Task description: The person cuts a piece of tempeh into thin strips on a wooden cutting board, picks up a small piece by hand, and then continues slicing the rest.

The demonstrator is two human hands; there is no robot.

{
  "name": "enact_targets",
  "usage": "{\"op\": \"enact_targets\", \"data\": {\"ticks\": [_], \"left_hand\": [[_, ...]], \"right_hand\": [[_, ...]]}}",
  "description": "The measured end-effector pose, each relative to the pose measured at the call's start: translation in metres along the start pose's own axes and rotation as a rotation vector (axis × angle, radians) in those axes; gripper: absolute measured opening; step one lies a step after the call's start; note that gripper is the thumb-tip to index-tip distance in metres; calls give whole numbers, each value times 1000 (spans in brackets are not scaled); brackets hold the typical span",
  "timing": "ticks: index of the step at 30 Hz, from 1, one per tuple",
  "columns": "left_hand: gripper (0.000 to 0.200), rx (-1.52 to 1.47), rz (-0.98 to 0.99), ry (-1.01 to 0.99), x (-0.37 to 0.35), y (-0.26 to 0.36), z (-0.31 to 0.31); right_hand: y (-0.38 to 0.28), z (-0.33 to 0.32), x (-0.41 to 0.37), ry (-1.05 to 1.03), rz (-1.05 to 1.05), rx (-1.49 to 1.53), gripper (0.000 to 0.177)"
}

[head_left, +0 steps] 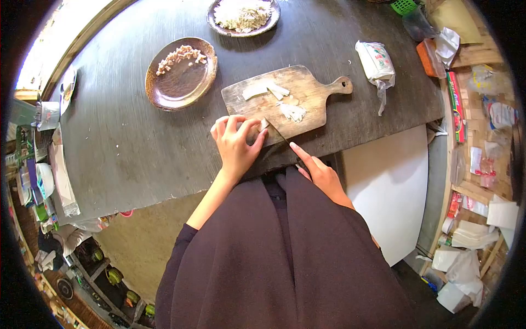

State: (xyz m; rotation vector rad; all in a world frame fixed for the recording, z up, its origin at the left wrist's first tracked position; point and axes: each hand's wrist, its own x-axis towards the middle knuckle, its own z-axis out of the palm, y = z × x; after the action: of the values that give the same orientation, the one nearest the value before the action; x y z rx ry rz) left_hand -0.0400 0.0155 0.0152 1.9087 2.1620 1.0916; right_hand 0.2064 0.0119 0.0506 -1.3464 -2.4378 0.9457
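Note:
A wooden cutting board lies near the front edge of the dark table, its handle pointing right. My left hand is at its lower left corner, fingers curled and closed on a small pale piece of food. My right hand grips a knife, index finger stretched along its back. The blade's tip is beside the pale piece; the handle is mostly hidden in my hand. Farther up the board are pale strips and a small heap of thin white slices.
A brown plate with small diced pieces stands left of the board. Behind it is a dish heaped with pale shreds. A white plastic package lies right. Bags and boxes crowd the wooden shelf at the right.

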Motion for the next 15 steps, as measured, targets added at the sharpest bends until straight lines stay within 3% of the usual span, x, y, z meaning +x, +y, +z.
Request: {"op": "enact_targets", "data": {"ticks": [15], "left_hand": [[21, -63, 7, 12, -7, 3, 1]], "right_hand": [[4, 5, 8, 6, -42, -39, 68]]}}
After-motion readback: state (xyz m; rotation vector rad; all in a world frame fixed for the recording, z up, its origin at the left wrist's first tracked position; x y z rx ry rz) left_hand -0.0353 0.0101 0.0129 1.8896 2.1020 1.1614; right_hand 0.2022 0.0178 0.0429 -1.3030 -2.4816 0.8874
